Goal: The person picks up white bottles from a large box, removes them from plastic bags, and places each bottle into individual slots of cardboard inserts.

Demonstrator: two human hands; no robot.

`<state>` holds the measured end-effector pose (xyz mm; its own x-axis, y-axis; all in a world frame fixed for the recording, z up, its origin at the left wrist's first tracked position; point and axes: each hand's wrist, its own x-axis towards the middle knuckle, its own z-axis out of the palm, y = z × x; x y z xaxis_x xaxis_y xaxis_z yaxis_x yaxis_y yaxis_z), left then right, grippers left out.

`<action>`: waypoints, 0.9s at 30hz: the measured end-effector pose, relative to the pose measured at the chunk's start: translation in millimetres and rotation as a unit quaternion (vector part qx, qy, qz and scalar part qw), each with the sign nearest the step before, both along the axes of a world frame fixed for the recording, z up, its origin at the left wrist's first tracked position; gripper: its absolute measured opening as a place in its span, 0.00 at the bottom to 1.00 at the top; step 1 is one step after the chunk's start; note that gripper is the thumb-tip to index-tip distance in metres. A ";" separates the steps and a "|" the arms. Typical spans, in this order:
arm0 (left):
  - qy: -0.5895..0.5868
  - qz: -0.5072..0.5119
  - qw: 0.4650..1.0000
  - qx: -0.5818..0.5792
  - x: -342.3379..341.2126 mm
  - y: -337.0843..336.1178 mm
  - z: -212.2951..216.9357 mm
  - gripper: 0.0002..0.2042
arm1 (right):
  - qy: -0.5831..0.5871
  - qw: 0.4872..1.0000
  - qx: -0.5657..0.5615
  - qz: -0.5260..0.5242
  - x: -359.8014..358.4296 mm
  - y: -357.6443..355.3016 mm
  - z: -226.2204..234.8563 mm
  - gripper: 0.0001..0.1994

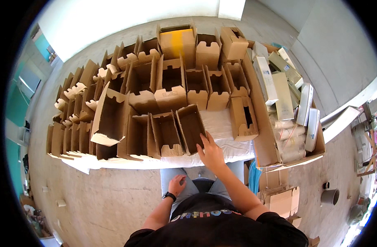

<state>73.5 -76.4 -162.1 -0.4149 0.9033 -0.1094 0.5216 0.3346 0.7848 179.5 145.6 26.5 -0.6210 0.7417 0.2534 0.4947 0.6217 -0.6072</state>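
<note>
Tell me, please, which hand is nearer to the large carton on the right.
Right: the right hand is at the edge of an open brown box, left of the large carton; the left hand is farther left, over the left thigh.

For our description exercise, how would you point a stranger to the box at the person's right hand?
Find the white-covered table, then the row of empty cardboard boxes along its near edge. The box ends that row on the right; it alone has the right hand against its side.
</note>
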 end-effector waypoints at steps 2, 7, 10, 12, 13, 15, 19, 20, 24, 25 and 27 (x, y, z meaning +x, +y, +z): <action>0.001 0.002 1.000 0.004 -0.7 -1.6 -1.5 0.13 | 0.014 1.000 0.000 -0.003 0.7 -0.6 -0.8 0.22; -0.007 0.005 1.000 0.009 -0.2 -1.8 -1.5 0.13 | 0.001 1.000 0.010 0.000 3.3 -2.6 -1.3 0.23; -0.011 0.002 1.000 0.007 0.3 -1.8 -0.3 0.12 | 0.000 1.000 0.015 0.007 6.4 -1.2 -2.6 0.24; -0.017 0.001 1.000 0.004 0.3 -1.3 0.2 0.12 | -0.007 1.000 0.004 0.000 9.7 -1.1 -0.6 0.25; -0.020 0.000 1.000 0.004 0.4 -0.7 0.2 0.12 | -0.014 1.000 -0.006 -0.007 11.9 -1.4 4.5 0.25; -0.022 -0.001 1.000 0.008 -0.2 -0.9 -0.1 0.12 | -0.020 0.999 -0.015 -0.020 16.7 -1.2 6.6 0.26; -0.017 -0.001 1.000 0.014 0.0 -0.1 -4.8 0.12 | -0.015 0.999 -0.018 -0.049 32.9 0.9 11.6 0.27; -0.024 0.001 1.000 0.015 0.0 0.2 -4.6 0.12 | -0.014 0.998 -0.022 -0.057 37.2 0.3 15.2 0.28; -0.031 -0.001 0.999 0.017 1.1 0.6 2.2 0.12 | -0.046 0.994 -0.022 -0.101 51.9 -3.0 21.2 0.28; -0.026 -0.002 0.999 0.020 0.9 3.4 7.0 0.12 | -0.048 0.993 -0.020 -0.106 53.5 -3.8 20.7 0.28; -0.037 0.002 0.998 0.045 6.6 7.2 18.8 0.13 | -0.040 0.993 -0.012 -0.114 59.0 -6.4 17.7 0.27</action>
<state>80.0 -69.2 -143.3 -0.4114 0.9095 -0.0591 0.4594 0.2629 0.8484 238.6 139.2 44.2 -0.4544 0.8700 0.1912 0.6679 0.4748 -0.5730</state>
